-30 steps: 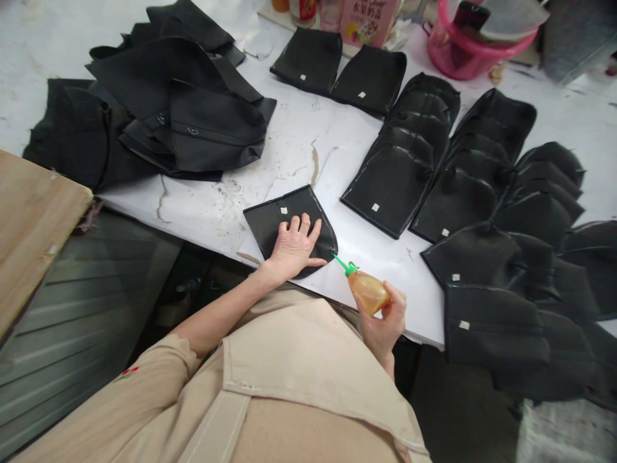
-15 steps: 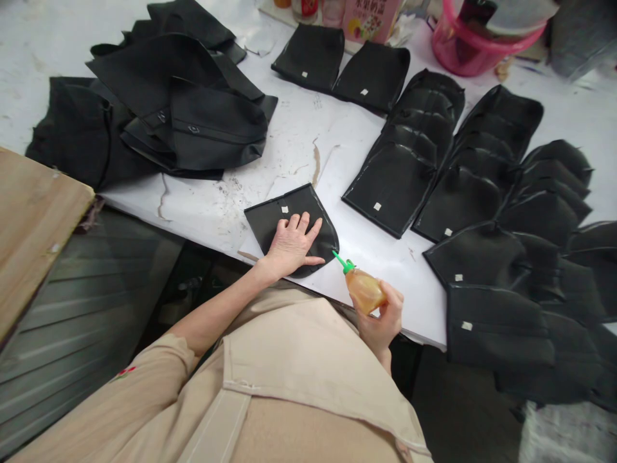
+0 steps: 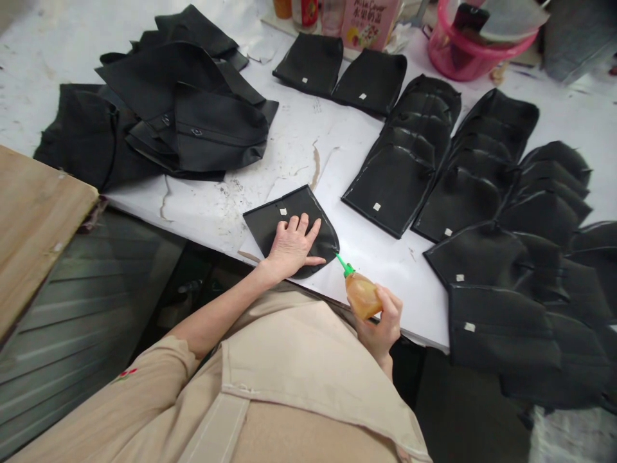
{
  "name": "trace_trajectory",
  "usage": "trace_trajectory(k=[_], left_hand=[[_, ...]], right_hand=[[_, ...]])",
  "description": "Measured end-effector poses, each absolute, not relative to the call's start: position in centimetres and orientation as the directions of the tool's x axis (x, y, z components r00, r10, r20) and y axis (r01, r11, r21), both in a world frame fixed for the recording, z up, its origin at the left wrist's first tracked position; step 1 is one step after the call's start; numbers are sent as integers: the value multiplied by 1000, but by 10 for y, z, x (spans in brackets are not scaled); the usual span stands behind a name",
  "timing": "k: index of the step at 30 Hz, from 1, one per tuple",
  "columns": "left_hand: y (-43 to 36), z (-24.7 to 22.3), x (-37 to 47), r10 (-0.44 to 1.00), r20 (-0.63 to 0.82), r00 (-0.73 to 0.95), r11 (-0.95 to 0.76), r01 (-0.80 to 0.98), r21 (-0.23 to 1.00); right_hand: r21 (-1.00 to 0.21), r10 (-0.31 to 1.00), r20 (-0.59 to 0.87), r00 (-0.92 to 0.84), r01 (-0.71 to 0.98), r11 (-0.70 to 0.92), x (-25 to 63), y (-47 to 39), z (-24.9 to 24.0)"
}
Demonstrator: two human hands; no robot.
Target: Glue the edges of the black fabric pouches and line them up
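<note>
Left hand [image 3: 293,249] spread flat, fingers parted, on black piece [image 3: 268,222] at the near edge of table [image 3: 289,149]; right hand [image 3: 384,325] gripping bottle [image 3: 362,297]; nozzle [image 3: 342,263] tip at the piece's curved right edge, contact unclear; bare surface beyond the piece, between heap [image 3: 216,122] far left and rows [image 3: 395,177] right.

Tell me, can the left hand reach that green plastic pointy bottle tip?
Probably yes: the green tip sits just past the thumb of the left hand, with nothing standing between, though that hand lies on the flat black leather-like piece.
</note>
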State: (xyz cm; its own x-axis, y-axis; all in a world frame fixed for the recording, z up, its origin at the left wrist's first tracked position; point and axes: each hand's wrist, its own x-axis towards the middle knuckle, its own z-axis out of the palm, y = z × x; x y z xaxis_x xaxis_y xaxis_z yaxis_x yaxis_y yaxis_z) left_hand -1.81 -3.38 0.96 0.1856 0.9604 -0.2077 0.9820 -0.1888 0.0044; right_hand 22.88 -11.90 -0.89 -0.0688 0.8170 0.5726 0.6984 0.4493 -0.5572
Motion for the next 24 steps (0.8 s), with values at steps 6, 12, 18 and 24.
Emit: trace_trajectory(k=[6,12,18,24], left_hand=[[-35,9,-17,963,-200,179,-184,983,-11],[-35,9,-17,961,-221,165,-171,985,-7],[-35,10,-16,962,-223,155,-163,986,-18],[-35,7,-17,967,-200,160,-165,986,-5]], right_hand=[[-619,834,551,-33,655,435,230,-119,-19],[-660,861,509,15,648,379,234,-122,-26],[-673,873,486,43,656,342,232,-126,-21],[-745,905,419,72,596,298,231,-128,-19]])
